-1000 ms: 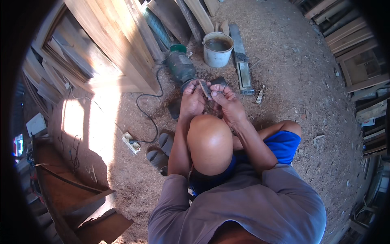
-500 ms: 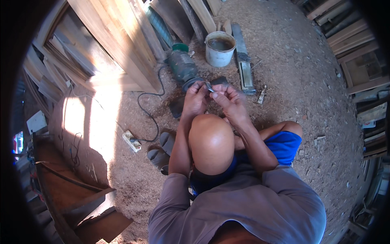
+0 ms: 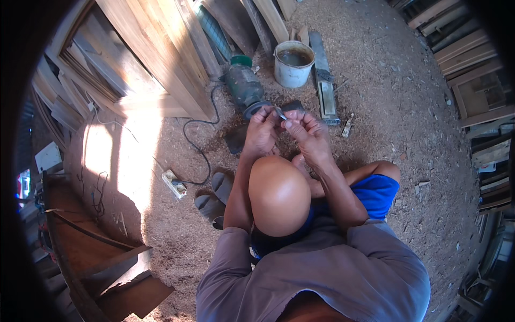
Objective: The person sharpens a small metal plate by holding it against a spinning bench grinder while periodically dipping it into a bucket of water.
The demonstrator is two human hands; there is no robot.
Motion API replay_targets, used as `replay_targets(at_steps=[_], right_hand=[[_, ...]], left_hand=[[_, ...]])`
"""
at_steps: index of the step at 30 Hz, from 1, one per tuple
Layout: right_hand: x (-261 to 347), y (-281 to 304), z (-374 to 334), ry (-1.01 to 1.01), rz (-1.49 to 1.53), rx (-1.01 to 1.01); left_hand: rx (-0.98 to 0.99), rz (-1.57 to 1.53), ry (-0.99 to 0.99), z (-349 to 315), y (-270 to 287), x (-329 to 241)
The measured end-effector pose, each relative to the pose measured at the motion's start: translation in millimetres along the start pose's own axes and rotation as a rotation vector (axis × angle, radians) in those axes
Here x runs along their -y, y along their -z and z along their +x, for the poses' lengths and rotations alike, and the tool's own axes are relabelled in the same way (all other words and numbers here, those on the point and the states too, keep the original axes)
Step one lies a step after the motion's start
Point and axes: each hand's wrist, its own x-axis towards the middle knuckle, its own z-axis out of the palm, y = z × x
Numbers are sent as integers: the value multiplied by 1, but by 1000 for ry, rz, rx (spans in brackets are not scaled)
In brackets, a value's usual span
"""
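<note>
Above my raised knee, both hands meet around a small, flat, shiny metal piece (image 3: 281, 114), possibly a short blade. My left hand (image 3: 262, 133) pinches its left side, fingers curled. With thumb and fingertips, my right hand (image 3: 309, 134) grips the other end. The fingers hide much of the piece, so its exact kind is unclear. Just beyond my left hand lies a green motor-driven grinder (image 3: 243, 86) with a round grey wheel (image 3: 257, 109) at its near end.
A white bucket (image 3: 292, 76) of murky liquid stands beyond my hands. Right of it, a sharpening stone (image 3: 327, 100) rests on a long board. A black cord runs to a power strip (image 3: 174, 184) near dark sandals (image 3: 208, 205). Wooden frames (image 3: 155, 48) lean at the far left.
The view has shifted slightly, and the metal piece is turned a little between my fingers. Both hands keep their grip on it above the knee.
</note>
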Motion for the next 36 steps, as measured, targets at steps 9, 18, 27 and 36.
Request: replay_targets(at_steps=[9, 18, 27, 36], right_hand=[[-29, 2, 9, 177, -333, -60], [-36, 5, 28, 2, -182, -154], [-16, 44, 62, 37, 13, -241], [-12, 90, 141, -39, -129, -261]], left_hand=[[-109, 87, 14, -32, 24, -12], [-33, 123, 53, -33, 26, 0], [154, 193, 136, -35, 20, 16], [287, 314, 114, -28, 28, 23]])
